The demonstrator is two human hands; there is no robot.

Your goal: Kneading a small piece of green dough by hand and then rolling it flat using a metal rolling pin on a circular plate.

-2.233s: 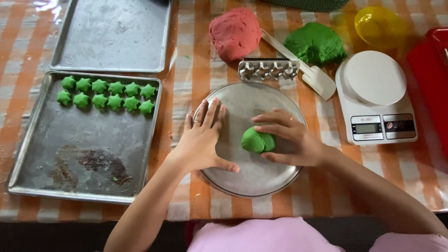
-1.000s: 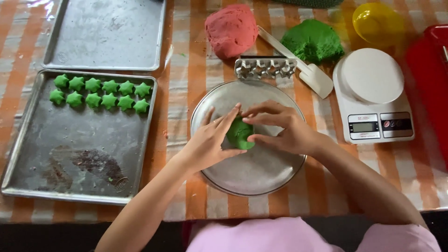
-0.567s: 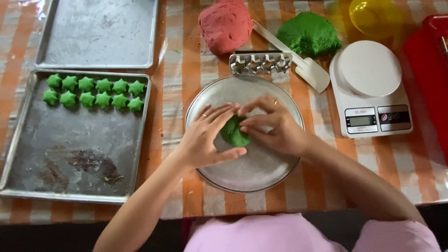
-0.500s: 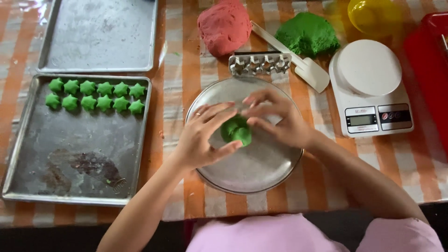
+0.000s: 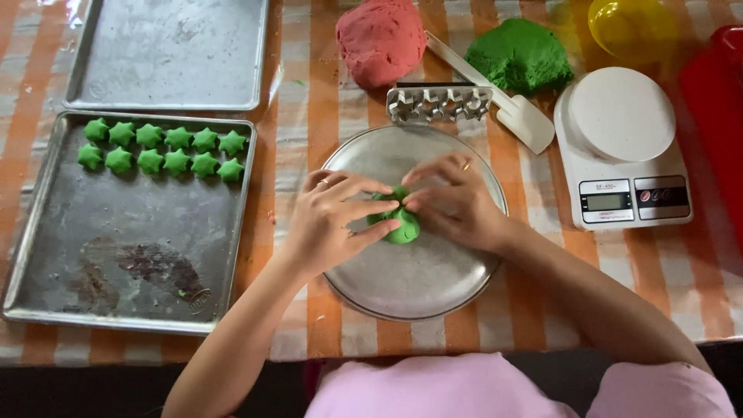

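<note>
A small lump of green dough (image 5: 402, 224) lies on a round metal plate (image 5: 418, 286) in the middle of the table. My left hand (image 5: 333, 220) and my right hand (image 5: 453, 203) both press on this lump from either side, fingertips meeting over it. Much of the lump is hidden under my fingers. A metal star-shaped mould strip (image 5: 439, 103) lies just beyond the plate.
A baking tray (image 5: 124, 263) at the left holds several green star-shaped dough pieces (image 5: 162, 151). Another metal tray (image 5: 170, 54) lies behind it. At the back are a red dough mound (image 5: 381, 39), a green dough mound (image 5: 520, 56), a white scraper (image 5: 511, 108), a white kitchen scale (image 5: 623, 147) and a yellow bowl (image 5: 631, 27).
My left hand moved from the plate's rim onto the green lump. Both hands now pinch it together near the plate's middle.
</note>
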